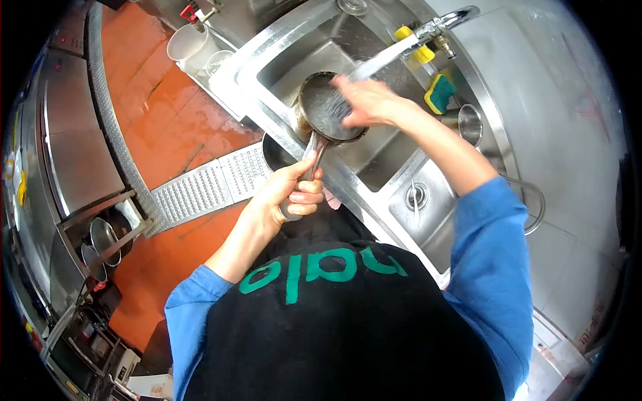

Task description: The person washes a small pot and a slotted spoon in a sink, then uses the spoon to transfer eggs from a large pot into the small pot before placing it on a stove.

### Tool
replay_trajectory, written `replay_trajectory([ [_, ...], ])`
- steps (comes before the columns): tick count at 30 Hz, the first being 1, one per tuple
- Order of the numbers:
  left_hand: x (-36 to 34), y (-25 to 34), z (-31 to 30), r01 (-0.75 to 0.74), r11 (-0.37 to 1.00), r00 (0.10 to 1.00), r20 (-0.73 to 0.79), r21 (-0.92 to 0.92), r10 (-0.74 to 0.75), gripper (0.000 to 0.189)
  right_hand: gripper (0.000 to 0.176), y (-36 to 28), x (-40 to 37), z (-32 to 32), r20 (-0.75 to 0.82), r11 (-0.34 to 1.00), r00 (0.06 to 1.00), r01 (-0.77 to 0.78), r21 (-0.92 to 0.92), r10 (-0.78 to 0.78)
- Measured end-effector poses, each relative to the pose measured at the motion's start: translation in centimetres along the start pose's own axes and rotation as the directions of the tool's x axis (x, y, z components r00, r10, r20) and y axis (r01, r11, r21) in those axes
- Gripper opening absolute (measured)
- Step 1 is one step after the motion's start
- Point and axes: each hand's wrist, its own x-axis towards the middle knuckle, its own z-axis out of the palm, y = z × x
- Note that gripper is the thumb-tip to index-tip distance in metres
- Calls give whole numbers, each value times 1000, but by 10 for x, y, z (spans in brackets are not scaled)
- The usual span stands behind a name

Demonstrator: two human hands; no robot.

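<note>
My left hand (pixel 294 190) is wrapped round the handle (pixel 317 157) of a small, dark-rimmed frying pan (pixel 314 107), which is tilted over the edge of the steel sink. Inside the pan, my right hand (pixel 368 103) presses a dark scouring pad (pixel 340 107) against the wet surface; its fingers are a little blurred. From the faucet (pixel 438 25), a stream of water (pixel 384 60) runs down close to that hand and the pan.
A second sink basin with a drain (pixel 416 195) lies at right. Along the back ledge are a yellow-green sponge (pixel 440 93), a yellow sponge (pixel 416 44) and a metal cup (pixel 470 125). White buckets (pixel 190 48) stand left of the sink; a dark pot (pixel 275 152) sits below its edge.
</note>
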Motion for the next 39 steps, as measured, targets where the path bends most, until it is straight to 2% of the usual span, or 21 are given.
replay_trajectory([
  [2, -1, -3, 0, -2, 1000, 999, -38, -14, 2, 35, 78, -15, 10, 13, 204, 984, 963, 175, 24, -176],
  [4, -5, -7, 1, -34, 999, 998, -50, 13, 35, 35, 73, -27, 15, 38, 226, 969, 964, 180, -167, -139],
  [6, -5, -9, 3, -69, 997, 996, -56, 29, 70, 35, 69, -12, 18, 51, 158, 955, 942, 291, 52, -295],
  [10, -3, -11, 16, -116, 978, 969, -195, 176, 150, 34, 54, -7, 11, 39, 247, 964, 938, 205, 169, -243],
  [12, 2, -13, 18, -118, 976, 960, -231, 184, 159, 34, 41, -1, 17, 43, 143, 881, 943, 331, -337, -300],
  [13, 3, -16, 16, -116, 952, 954, -234, 284, 187, 33, 33, 9, 18, 30, 13, 756, 860, 456, -469, -510],
  [14, 3, -18, 15, -110, 917, 948, -236, 384, 213, 32, 36, 21, 14, 24, -128, 542, 627, 531, -651, -768],
  [17, 9, -17, 15, -167, 882, 934, -214, 440, 284, 30, 40, 21, 1, 37, -103, 911, 934, 305, -277, -343],
  [20, 17, -19, 12, -156, 892, 943, -205, 425, 263, 29, 37, 0, -5, 67, 26, 983, 997, 64, 174, -70],
  [22, 19, -16, 14, -158, 907, 940, -221, 390, 259, 29, 39, -12, -8, 69, -20, 588, 998, -16, 809, 54],
  [24, 13, -11, 15, -166, 874, 917, -254, 456, 306, 29, 38, -12, -18, 64, 39, 404, 997, -61, 913, 62],
  [26, 14, -2, 12, -169, 876, 935, -208, 452, 288, 29, 32, 7, -36, 59, -268, 903, 962, 154, 400, -46],
  [27, 14, -1, 17, -138, 878, 933, -237, 458, 270, 29, 32, 25, -38, 66, -263, 900, 964, 138, 413, -27],
  [28, 13, 3, 19, -103, 880, 938, -250, 464, 241, 28, 27, 53, -25, 74, -393, 941, 870, 337, 33, -298],
  [29, 13, 4, 21, -93, 890, 939, -258, 447, 228, 28, 21, 78, -6, 79, -400, 815, 714, 451, -365, -575],
  [30, 11, 4, 23, -81, 901, 939, -269, 426, 212, 27, 20, 96, 12, 73, -237, 728, 724, 496, -473, -647],
  [32, 6, 10, 26, -100, 931, 939, -276, 352, 205, 28, 17, 61, -11, 48, -385, 747, 685, 361, -557, -618],
  [34, 13, 5, 30, -116, 923, 943, -251, 368, 218, 28, 16, 35, -16, 61, -330, 929, 869, 324, -180, -367],
  [36, 26, 3, 19, -80, 898, 945, -254, 432, 206, 28, 20, 11, -11, 80, -52, 944, 982, 188, 272, -181],
  [38, 28, 1, 32, -35, 892, 920, -334, 451, 205, 29, 25, 16, 9, 83, 186, 444, 974, -112, 889, -127],
  [39, 30, 1, 30, -50, 899, 927, -315, 435, 204, 30, 25, 19, 6, 96, 184, 444, 976, -115, 889, -115],
])
